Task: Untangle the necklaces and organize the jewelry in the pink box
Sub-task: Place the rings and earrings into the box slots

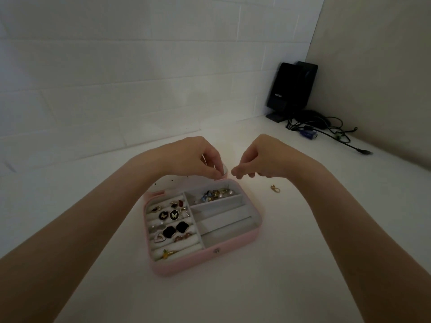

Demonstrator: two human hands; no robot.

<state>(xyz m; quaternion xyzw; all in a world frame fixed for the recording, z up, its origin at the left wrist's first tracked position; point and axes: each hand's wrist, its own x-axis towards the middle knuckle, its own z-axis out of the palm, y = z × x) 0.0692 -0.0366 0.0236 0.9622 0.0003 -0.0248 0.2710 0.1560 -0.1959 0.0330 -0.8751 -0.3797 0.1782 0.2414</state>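
Open pink box point(186, 264) on a white tabletop point(256, 287), rings and earrings in its left rolls, a jewelry cluster point(215, 194) in its far right compartment. Above its far edge, left hand point(198, 157) and right hand point(261, 159) each pinch fingertips; any chain is too fine to see. Right of the box a gold piece point(275, 188); beyond, black speakers point(291, 87) and cables point(326, 129) in a white-tiled corner
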